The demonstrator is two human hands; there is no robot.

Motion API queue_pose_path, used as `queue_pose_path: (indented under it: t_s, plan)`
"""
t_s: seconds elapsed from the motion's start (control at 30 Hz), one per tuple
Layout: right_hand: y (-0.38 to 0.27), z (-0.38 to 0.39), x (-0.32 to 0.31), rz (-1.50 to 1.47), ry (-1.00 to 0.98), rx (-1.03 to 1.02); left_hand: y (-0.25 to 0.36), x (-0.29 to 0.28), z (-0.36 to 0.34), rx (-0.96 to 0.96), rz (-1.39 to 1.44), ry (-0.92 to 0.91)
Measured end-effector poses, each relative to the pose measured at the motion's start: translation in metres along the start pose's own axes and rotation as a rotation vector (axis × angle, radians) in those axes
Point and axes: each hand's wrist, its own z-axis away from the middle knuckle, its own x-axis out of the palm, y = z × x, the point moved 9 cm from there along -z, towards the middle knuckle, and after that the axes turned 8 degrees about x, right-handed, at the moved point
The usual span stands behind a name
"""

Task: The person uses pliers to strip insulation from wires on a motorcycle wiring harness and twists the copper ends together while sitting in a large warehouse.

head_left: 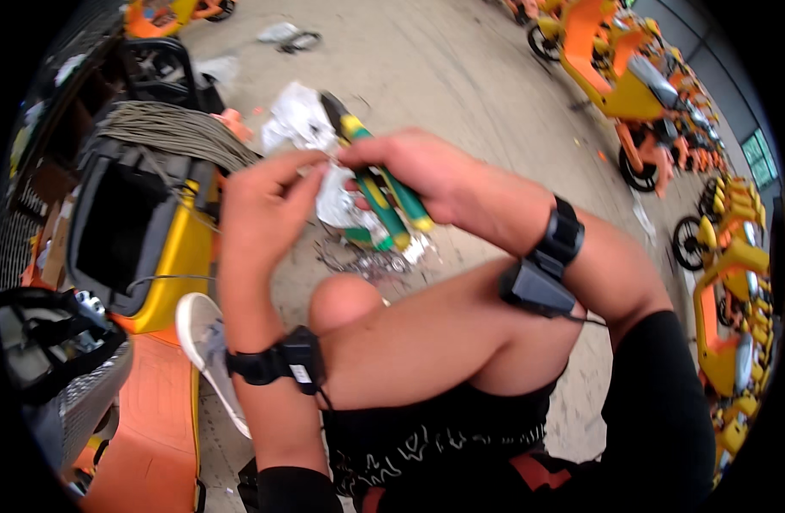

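Note:
My right hand (414,167) is closed around a pair of pliers (403,198) with green and yellow handles. The dark jaws point up and away from me, and the handles slant down beneath my palm. My right thumb and forefinger reach toward the fingertips of my left hand (264,201). The left fingers are pinched together, and whatever is between them is too small to make out. Just beyond and below the hands lie a crumpled white plastic bag (294,118) and a second piece of clear plastic wrapping (341,201).
Thin wire scraps (358,259) litter the floor by my knee. On my left stands a yellow and grey open box (183,265) with a coil of grey cable (166,132) on top. An orange panel (157,402) lies nearer. Yellow and orange scooters (619,81) line the right side.

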Motion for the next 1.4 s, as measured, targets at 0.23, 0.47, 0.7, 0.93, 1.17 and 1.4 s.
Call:
queue_pose_path:
  t_s: [0.23, 0.47, 0.7, 0.93, 1.17, 1.4]
  plan:
    - [0.001, -0.004, 0.0, 0.018, 0.036, -0.037, 0.003, 0.003, 0.004, -0.049, 0.017, -0.01]
    - [0.0, -0.014, 0.004, 0.063, -0.002, -0.037, -0.01, -0.003, 0.009, -0.144, 0.031, 0.016]
    - [0.002, -0.004, -0.001, 0.048, 0.012, 0.052, 0.019, -0.002, 0.0, -0.012, -0.131, -0.067]
    - [-0.016, 0.009, -0.018, 0.185, 0.126, -0.18, -0.005, 0.009, 0.0, -0.314, -0.005, -0.126]
    - [-0.065, 0.06, 0.023, 0.734, 0.121, -0.848, -0.025, 0.031, 0.018, -0.645, 0.774, -0.167]
    - [-0.059, 0.072, 0.045, 0.882, 0.034, -1.041, -0.017, 0.029, 0.021, -0.648, 0.994, -0.208]
